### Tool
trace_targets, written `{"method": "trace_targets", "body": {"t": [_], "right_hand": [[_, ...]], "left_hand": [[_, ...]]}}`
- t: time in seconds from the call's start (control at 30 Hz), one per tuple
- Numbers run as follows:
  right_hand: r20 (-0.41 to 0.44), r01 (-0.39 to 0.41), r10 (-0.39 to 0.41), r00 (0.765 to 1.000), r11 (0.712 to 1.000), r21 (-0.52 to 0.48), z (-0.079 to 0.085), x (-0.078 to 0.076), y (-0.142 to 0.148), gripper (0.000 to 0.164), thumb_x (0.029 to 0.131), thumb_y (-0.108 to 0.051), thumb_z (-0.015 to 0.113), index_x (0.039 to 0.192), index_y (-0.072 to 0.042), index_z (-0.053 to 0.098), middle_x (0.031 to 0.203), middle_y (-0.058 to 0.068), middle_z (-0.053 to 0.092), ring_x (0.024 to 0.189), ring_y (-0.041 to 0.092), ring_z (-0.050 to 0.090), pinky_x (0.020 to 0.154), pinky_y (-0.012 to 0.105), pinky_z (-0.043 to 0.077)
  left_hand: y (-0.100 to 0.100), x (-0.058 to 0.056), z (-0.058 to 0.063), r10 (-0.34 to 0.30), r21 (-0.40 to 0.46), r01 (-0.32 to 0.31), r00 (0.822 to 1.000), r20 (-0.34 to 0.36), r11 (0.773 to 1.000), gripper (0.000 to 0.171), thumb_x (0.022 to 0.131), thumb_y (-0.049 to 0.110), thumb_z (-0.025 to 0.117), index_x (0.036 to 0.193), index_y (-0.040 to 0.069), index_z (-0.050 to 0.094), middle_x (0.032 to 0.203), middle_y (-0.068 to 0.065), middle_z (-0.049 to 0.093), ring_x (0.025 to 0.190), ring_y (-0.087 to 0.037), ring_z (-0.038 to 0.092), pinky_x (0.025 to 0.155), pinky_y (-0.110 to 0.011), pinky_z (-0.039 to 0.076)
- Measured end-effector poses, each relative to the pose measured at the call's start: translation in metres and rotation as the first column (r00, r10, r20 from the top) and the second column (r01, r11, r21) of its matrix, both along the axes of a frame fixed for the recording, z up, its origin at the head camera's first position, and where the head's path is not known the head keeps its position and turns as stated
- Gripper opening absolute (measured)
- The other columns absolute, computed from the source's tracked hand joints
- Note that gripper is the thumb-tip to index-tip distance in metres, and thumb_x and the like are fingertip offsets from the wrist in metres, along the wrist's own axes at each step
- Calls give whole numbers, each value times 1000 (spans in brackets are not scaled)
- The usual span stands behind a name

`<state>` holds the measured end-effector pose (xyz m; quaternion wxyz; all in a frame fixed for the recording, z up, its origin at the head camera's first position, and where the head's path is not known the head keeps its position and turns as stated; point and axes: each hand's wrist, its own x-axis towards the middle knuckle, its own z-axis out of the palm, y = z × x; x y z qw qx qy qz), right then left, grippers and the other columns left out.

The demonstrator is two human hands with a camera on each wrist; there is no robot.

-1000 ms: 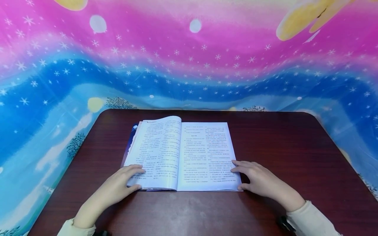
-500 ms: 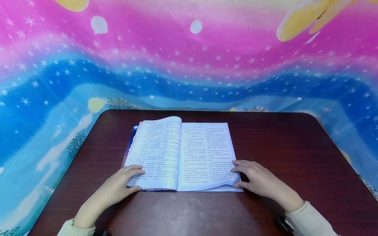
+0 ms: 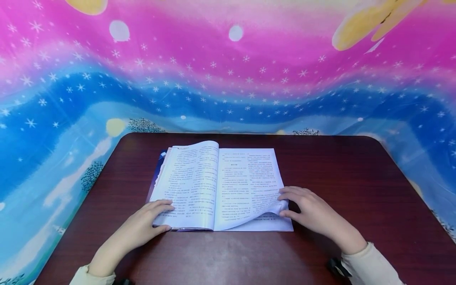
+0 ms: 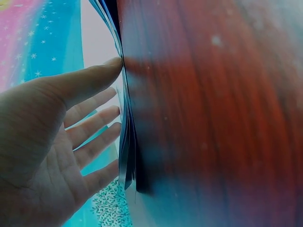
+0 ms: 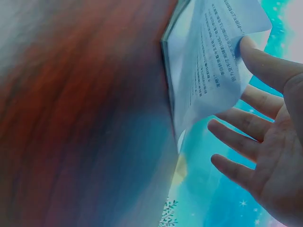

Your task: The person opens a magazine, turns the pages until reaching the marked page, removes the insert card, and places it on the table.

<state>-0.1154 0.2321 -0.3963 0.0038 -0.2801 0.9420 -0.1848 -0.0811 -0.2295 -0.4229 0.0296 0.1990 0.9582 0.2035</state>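
An open magazine [image 3: 246, 178] with printed columns of text lies on the dark wooden table. My left hand [image 3: 139, 223] rests on its lower left corner, fingers straight on the page and thumb at the bottom edge. In the left wrist view the thumb and fingertips of the left hand [image 4: 61, 118] touch the stack of pages. My right hand [image 3: 313, 209] pinches the lower right corner of a page [image 5: 222, 61] between thumb and index finger. That corner is lifted and curls over, showing the sheet beneath; the other fingers are spread.
The reddish-brown table [image 3: 349, 178] extends around the magazine on all sides. A pink and blue snowflake-patterned cloth [image 3: 228, 87] hangs behind the table and along its sides. A dark blue cover edge [image 3: 156, 170] shows under the left pages.
My right thumb has lifted the right page's lower corner, and the right hand has moved slightly up and away from the front edge. The left hand stays in place.
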Motion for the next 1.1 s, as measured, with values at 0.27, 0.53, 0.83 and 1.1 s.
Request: {"method": "trace_targets", "body": {"t": [0.27, 0.53, 0.83, 1.1], "right_hand": [[-94, -15, 8, 996, 997, -78, 12, -4, -6, 39, 80, -25, 84, 114, -10, 72, 126, 9, 65, 121, 31, 57, 99, 53, 46], [-155, -27, 9, 988, 993, -112, 24, -4, -16, 38, 81, -27, 83, 113, -11, 70, 126, 5, 64, 123, 26, 55, 102, 50, 43], [-191, -24, 0, 982, 992, -120, 43, 0, -32, 36, 80, -30, 84, 110, -14, 70, 129, 4, 63, 129, 25, 50, 107, 51, 38], [-236, -82, 45, 971, 985, -149, 54, 0, -47, 38, 79, -30, 85, 110, -14, 69, 122, 1, 65, 131, 24, 48, 110, 49, 35]], "left_hand": [[3, 0, 2, 14, -29, -15, 1000, -16, 999, 46, 80, 19, 84, 122, 9, 68, 132, -11, 61, 124, -35, 55, 100, -55, 44], [18, 1, 8, 63, -73, -70, 994, -90, 995, 38, 85, 19, 79, 121, 11, 69, 123, -7, 66, 115, -28, 62, 94, -51, 49], [59, 12, 27, 9, -23, -16, 963, -269, 1000, 34, 87, 22, 77, 120, 14, 69, 119, -2, 69, 111, -21, 65, 93, -44, 52], [106, 20, 50, -101, 98, 156, 900, -424, 983, 40, 87, 21, 77, 125, 16, 66, 125, 3, 66, 115, -14, 61, 94, -38, 52]]}}
